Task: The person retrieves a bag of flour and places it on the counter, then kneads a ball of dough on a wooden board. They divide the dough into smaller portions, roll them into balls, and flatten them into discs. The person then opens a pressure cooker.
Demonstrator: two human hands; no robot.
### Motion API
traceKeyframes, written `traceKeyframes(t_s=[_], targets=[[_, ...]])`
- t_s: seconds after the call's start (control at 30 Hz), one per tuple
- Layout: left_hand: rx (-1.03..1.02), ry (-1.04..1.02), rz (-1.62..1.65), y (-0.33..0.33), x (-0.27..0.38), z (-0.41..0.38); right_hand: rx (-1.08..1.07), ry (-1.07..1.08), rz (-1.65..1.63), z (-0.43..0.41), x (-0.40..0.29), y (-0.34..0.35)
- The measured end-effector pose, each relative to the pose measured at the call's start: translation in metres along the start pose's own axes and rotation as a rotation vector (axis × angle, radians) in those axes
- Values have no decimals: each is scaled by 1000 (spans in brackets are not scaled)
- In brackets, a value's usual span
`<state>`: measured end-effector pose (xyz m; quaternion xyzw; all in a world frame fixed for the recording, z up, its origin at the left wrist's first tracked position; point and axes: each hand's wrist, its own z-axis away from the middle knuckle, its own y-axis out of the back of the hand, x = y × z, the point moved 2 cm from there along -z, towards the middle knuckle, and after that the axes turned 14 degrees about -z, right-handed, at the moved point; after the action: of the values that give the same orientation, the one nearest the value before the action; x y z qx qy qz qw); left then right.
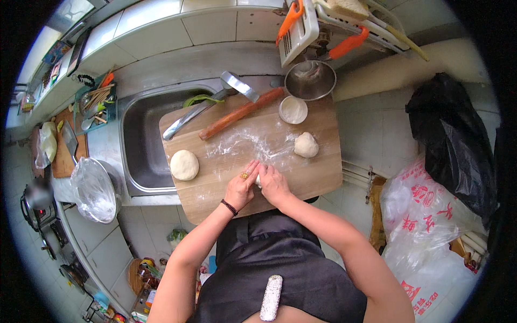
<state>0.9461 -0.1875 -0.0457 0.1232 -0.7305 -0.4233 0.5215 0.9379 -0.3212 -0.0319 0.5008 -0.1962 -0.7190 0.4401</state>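
Note:
Both my hands meet at the near edge of a floured wooden board (226, 161). My left hand (242, 187) wears a ring, with a beaded bracelet at the wrist; my right hand (273, 183) presses beside it. A small piece of white dough (258, 180) shows between them, mostly hidden by the fingers. On the board, a smooth round of dough (184, 165) lies at the left and a rougher ball of dough (306, 145) at the right. A wooden rolling pin (242, 114) lies slantwise behind the scattered flour, near a small bowl of flour (293, 110).
A steel sink (147, 149) is left of and partly under the board, with a metal faucet (194, 115) reaching over the board's corner. A steel bowl (310, 80) stands behind. A plastic-covered bowl (95, 189) and a cleaver (69, 139) are farther left. Plastic bags (424, 218) hang at the right.

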Motion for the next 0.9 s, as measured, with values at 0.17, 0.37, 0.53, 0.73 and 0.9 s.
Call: traceKeyframes(t_s=[0.17, 0.37, 0.53, 0.73, 0.9], targets=[[128, 153, 13, -23, -24, -51, 164, -41, -80, -52, 14, 6], [-42, 118, 107, -21, -58, -62, -33, -120, -103, -88, -2, 41], [-285, 93, 399, 47, -31, -23, -55, 406, -116, -16, -27, 33], [-71, -33, -26, 24, -7, 15, -70, 137, -63, 6, -7, -8], [187, 109, 53, -9, -39, -30, 14, -88, -91, -44, -18, -2]])
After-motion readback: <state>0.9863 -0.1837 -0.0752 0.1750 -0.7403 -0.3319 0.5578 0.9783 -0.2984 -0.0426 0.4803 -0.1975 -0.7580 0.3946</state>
